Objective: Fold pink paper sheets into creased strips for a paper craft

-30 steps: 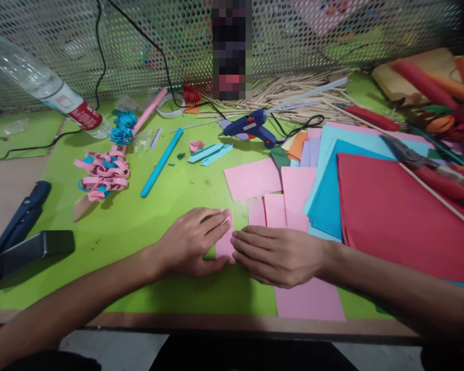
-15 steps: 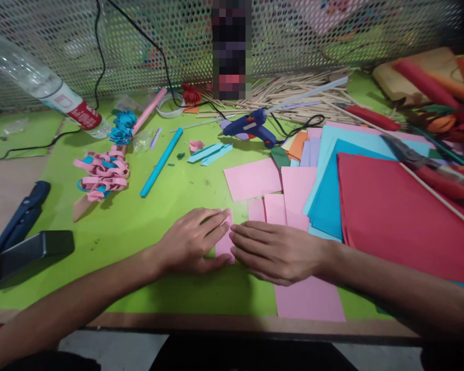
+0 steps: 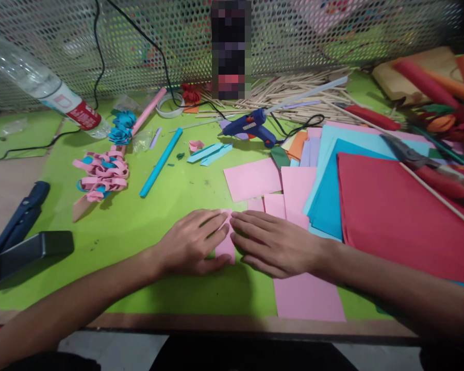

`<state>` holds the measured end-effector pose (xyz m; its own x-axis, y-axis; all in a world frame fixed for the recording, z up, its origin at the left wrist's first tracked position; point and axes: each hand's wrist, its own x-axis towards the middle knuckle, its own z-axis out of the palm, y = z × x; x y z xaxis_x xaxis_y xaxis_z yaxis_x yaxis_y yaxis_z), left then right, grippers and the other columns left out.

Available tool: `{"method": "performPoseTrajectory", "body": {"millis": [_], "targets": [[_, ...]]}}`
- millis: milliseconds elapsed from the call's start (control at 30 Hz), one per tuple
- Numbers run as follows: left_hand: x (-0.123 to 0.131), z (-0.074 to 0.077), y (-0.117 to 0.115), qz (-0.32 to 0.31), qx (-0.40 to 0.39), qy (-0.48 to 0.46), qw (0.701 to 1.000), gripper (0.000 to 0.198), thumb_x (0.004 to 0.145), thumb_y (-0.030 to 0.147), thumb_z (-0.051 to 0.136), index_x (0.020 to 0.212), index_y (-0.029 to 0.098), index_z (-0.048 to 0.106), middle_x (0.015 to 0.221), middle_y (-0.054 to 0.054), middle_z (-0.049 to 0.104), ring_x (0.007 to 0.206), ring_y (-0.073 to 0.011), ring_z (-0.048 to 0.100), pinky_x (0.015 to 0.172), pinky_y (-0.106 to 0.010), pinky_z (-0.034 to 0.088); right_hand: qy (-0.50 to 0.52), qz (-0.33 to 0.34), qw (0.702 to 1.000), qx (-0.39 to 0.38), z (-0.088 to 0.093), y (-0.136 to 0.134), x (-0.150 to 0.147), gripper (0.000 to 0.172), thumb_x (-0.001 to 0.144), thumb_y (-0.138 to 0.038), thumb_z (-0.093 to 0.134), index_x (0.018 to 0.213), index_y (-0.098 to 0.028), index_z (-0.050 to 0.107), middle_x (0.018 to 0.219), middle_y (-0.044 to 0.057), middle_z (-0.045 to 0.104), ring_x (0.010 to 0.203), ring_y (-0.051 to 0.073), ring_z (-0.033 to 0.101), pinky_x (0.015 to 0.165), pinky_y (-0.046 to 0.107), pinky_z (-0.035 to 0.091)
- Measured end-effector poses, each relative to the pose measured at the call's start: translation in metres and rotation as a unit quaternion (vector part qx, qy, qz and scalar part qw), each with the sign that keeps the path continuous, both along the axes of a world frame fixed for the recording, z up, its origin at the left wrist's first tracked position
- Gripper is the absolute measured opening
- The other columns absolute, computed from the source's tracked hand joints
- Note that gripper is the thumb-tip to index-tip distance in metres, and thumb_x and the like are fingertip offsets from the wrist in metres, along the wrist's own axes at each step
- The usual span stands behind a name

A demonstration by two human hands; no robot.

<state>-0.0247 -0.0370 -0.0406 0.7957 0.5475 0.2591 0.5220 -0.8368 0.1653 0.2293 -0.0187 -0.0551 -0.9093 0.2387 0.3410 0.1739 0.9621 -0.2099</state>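
A small strip of pink paper (image 3: 225, 247) lies flat on the green table top (image 3: 119, 278). My left hand (image 3: 195, 242) rests over its left side, fingers spread and fingertips on the paper, thumb at its lower end. At the strip's right edge, my right hand (image 3: 272, 242) lies palm down with its fingers stretched out side by side. The right fingertips meet the edge near the left fingertips. Part of the strip is hidden under the left hand. Larger pink sheets (image 3: 309, 299) lie partly beneath my right hand and wrist.
A blue glue gun (image 3: 251, 126) lies behind the hands, near a blue paper roll (image 3: 161, 164). Red sheets (image 3: 402, 216) and pliers (image 3: 429, 170) are at right. On the left are a paper-loop flower stem (image 3: 104, 172), a bottle (image 3: 62, 100), a stapler (image 3: 23, 214) and a black box (image 3: 31, 257).
My right hand has shifted slightly upward along the strip's right edge, its fingertips now near the upper end. My left hand and the paper have stayed almost in place.
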Motion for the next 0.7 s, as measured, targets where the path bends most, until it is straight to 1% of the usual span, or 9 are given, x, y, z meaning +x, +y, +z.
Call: {"method": "performPoseTrajectory", "body": {"millis": [100, 267, 467, 600, 700], "targets": [[0.0001, -0.0003, -0.0005, -0.001, 0.009, -0.004, 1.0, 0.049, 0.092, 0.05, 0.058, 0.117, 0.009, 0.063, 0.126, -0.016, 0.066, 0.12, -0.03, 0.061, 0.099, -0.043, 0.055, -0.004, -0.003, 1.0, 0.001, -0.0004, 0.0, 0.0, 0.041, 0.098, -0.032, 0.049, 0.123, -0.002, 0.059, 0.127, 0.026, 0.06, 0.132, 0.035, 0.05, 0.11, 0.05, 0.046], [0.0004, 0.0002, -0.0008, -0.002, 0.005, 0.003, 1.0, 0.049, 0.092, 0.049, 0.058, 0.119, 0.009, 0.062, 0.127, -0.016, 0.065, 0.121, -0.0295, 0.06, 0.099, -0.044, 0.055, -0.007, -0.012, 1.0, 0.008, -0.0007, -0.0003, 0.0005, 0.04, 0.098, -0.033, 0.048, 0.124, -0.004, 0.059, 0.126, 0.024, 0.061, 0.131, 0.034, 0.051, 0.109, 0.05, 0.046], [0.0002, 0.0021, -0.0002, 0.002, -0.008, 0.012, 1.0, 0.049, 0.092, 0.051, 0.057, 0.117, 0.009, 0.062, 0.131, -0.017, 0.063, 0.12, -0.0305, 0.06, 0.096, -0.045, 0.055, -0.008, -0.007, 1.0, 0.008, -0.0009, -0.0004, 0.0006, 0.041, 0.097, -0.034, 0.049, 0.124, -0.004, 0.059, 0.126, 0.023, 0.061, 0.13, 0.035, 0.052, 0.109, 0.05, 0.046], [0.0008, 0.002, 0.0001, 0.003, -0.017, 0.015, 1.0, 0.049, 0.092, 0.05, 0.057, 0.118, 0.01, 0.061, 0.132, -0.018, 0.061, 0.121, -0.0308, 0.059, 0.098, -0.046, 0.054, -0.01, -0.005, 1.0, 0.002, -0.0014, -0.0002, 0.0008, 0.041, 0.098, -0.033, 0.048, 0.124, -0.004, 0.059, 0.127, 0.024, 0.061, 0.131, 0.034, 0.051, 0.109, 0.05, 0.045], [0.0008, 0.002, 0.0007, 0.001, -0.026, 0.016, 1.0, 0.048, 0.091, 0.05, 0.057, 0.118, 0.01, 0.061, 0.131, -0.018, 0.061, 0.121, -0.0316, 0.058, 0.097, -0.046, 0.054, -0.017, -0.02, 1.0, -0.009, -0.0004, -0.0008, 0.0012, 0.04, 0.097, -0.036, 0.05, 0.123, -0.007, 0.059, 0.132, 0.024, 0.058, 0.134, 0.035, 0.048, 0.11, 0.051, 0.044]]}}
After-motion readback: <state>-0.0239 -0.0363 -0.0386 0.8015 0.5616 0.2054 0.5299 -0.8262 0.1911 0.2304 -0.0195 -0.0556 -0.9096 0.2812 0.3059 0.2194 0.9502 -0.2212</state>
